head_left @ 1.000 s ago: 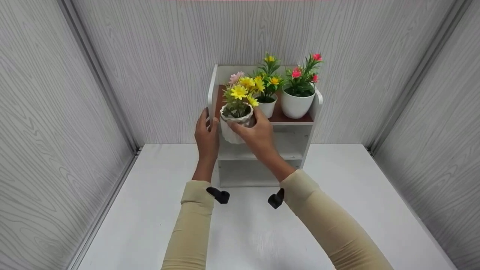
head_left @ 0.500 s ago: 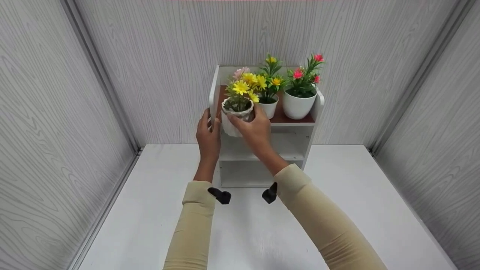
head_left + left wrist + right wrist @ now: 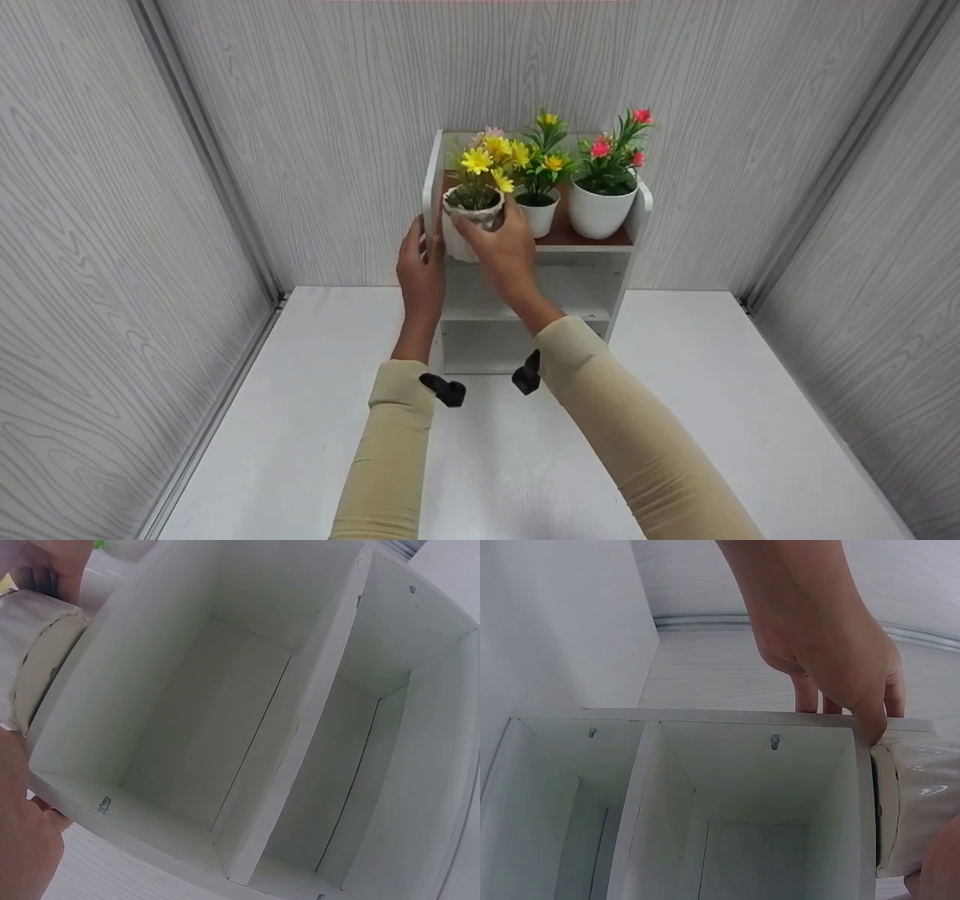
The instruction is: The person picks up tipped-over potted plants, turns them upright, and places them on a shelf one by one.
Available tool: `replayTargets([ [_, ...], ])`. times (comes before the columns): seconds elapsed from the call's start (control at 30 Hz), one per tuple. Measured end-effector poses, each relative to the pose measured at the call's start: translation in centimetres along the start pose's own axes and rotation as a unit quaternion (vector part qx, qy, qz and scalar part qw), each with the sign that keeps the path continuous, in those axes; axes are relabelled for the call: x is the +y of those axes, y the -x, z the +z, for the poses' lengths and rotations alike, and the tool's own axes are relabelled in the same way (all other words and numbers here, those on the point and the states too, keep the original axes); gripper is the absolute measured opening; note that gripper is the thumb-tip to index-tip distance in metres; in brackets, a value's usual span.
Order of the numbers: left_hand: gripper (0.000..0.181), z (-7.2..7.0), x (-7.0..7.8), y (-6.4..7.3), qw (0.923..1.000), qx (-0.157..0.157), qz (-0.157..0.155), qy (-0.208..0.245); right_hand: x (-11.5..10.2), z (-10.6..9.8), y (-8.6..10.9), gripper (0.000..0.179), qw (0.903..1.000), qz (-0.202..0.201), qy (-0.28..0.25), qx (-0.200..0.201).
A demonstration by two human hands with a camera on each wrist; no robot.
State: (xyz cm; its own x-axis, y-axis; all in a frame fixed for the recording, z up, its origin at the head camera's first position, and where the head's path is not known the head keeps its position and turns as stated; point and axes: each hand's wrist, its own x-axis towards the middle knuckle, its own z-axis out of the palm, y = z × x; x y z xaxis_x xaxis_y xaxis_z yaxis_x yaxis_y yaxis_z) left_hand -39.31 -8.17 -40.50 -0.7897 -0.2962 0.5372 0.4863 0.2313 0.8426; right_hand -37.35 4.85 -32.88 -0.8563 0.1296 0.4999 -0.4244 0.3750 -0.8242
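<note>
In the head view my right hand (image 3: 510, 259) grips a white ribbed flower pot (image 3: 459, 241) with yellow and pink artificial flowers, thumb on the near side. This pot is at the left end of the top board of a small white shelf unit (image 3: 525, 319). The left wrist view shows the pot's pale base (image 3: 49, 671) jutting past the board's front edge. My left hand (image 3: 421, 270) holds the unit's left side panel, and the right wrist view shows its thumb (image 3: 870, 720) at the front edge and fingers outside.
Beside the held pot stand a smaller white pot (image 3: 541, 217) with yellow flowers and a larger white pot (image 3: 600, 214) with red flowers. Below are two open compartments. The unit stands on a white table (image 3: 315, 390) against a wood-grain back panel (image 3: 337, 150).
My right hand has moved the ribbed pot up and back, deeper toward the top board. My left hand keeps its hold on the side panel.
</note>
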Motion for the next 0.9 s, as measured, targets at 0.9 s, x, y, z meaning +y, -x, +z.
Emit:
replayTargets([
  [0.9,0.052,0.1,0.1,0.1,0.9997,0.003,0.010,-0.024,-0.1,1.9,-1.2,0.074,0.9987,0.015,0.038,0.030],
])
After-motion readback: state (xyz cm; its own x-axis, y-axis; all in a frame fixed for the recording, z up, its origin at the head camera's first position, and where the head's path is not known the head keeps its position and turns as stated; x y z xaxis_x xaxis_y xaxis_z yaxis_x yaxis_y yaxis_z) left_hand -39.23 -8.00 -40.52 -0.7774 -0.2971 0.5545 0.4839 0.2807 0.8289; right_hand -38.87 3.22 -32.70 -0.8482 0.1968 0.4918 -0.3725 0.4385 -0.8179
